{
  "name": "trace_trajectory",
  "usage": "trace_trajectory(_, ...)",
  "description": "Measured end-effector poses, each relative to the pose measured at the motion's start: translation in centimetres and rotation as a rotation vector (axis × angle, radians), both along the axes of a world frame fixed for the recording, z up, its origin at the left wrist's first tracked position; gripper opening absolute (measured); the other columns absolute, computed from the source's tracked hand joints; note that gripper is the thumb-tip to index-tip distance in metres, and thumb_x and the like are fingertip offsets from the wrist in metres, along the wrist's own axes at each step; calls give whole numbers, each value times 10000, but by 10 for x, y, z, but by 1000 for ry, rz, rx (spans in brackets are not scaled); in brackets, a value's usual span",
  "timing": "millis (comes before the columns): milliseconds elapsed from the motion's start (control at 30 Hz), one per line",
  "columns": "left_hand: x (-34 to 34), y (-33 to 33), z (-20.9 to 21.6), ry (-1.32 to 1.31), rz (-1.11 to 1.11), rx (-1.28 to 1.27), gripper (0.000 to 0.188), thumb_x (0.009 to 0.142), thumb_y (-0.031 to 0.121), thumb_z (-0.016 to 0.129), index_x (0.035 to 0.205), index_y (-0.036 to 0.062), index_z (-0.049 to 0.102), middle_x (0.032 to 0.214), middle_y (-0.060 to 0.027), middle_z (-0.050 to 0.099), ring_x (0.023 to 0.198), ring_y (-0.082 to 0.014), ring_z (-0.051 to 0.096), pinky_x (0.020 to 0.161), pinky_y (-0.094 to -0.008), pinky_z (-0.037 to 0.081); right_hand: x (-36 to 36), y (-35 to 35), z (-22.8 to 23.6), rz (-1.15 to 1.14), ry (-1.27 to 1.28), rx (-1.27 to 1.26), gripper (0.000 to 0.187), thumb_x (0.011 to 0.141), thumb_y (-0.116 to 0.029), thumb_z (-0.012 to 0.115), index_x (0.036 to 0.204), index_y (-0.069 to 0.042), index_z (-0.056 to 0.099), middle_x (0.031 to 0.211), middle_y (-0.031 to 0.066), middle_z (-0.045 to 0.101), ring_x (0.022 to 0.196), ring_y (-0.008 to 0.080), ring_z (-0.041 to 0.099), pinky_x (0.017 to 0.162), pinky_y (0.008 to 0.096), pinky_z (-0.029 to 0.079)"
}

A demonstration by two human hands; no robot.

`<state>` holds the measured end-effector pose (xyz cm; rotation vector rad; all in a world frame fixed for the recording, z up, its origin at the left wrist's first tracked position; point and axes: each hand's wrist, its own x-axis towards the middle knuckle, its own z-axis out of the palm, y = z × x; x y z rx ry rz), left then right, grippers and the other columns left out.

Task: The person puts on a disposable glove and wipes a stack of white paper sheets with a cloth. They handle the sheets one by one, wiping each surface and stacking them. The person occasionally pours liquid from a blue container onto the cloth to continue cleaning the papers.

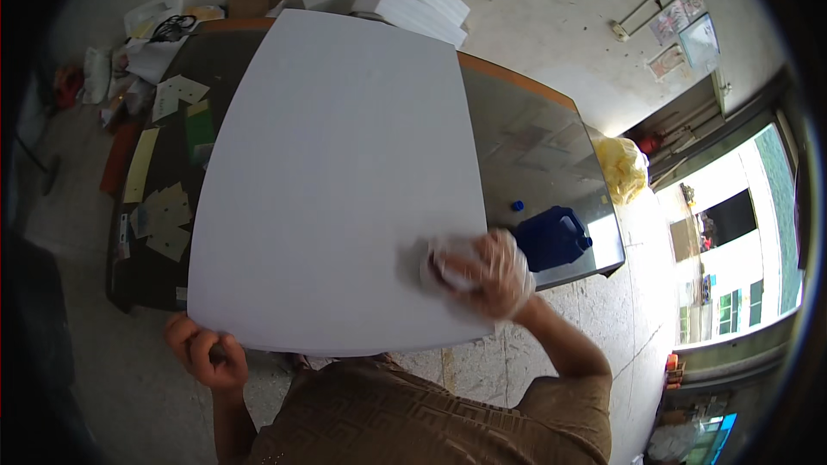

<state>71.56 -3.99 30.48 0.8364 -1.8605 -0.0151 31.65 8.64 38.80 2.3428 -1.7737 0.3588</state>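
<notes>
A large white panel (345, 164) lies across the dark table, its near edge reaching out toward me. My right hand (500, 280), in a clear plastic glove, is closed and pressed to the panel near its right edge. Under its fingers is a pale cloth-like wad (430, 269), smeared by motion. At the panel's near left corner, my bare left hand (207, 351) has its fingers curled against the edge. A dark blue jug (551, 238) lies on the table just right of my right hand, its mouth uncapped. Beyond it sits a small blue cap (518, 206).
The glossy dark table (534, 138) shows on both sides of the panel. Cards and paper pieces (164, 215) lie at its left. White foam blocks (409, 0) stand behind the panel. A yellow bag (622, 170) is past the right end, near a bright doorway (732, 241).
</notes>
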Motion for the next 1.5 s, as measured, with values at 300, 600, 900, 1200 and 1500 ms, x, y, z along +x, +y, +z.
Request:
trace_trajectory(300,21,4,17,72,-68,195,509,903,203,509,1319,-79,426,1289,-248,424,1190,-362,418,958,-474,371,84,170,-48,-632,-552,-348,581,906,-431,603,1327,-39,522,1188,153,581,1017,288,584,905,407,460)
trace_trajectory(600,35,33,47,131,-110,573,436,940,220,602,1264,-54,502,1289,-215,479,1182,-301,491,993,-413,388,69,127,-72,-630,-1237,-633,591,977,-387,536,1381,36,450,1356,162,536,1225,248,528,1045,359,387)
trace_trajectory(900,24,20,75,747,-278,885,283,964,127,564,1166,-72,564,1098,-135,636,1077,-212,605,958,-353,459,60,91,-39,-320,-1047,-424,528,962,-360,560,1279,62,542,1153,156,633,999,210,606,896,326,453)
trace_trajectory(1200,-82,40,91,1016,-849,1235,241,960,149,559,1152,3,557,1108,-133,657,965,-251,681,791,-430,601,54,83,-40,-171,-1089,-429,611,949,-429,571,1263,94,532,1133,174,624,1050,243,603,909,345,463)
trace_trajectory(1500,12,-56,79,1315,-732,1059,179,924,64,570,1082,-18,590,1006,-116,668,864,-219,688,711,-356,630,37,110,-55,-286,-1301,-530,715,946,-433,575,1412,70,373,1363,181,521,1239,272,517,1030,352,409)
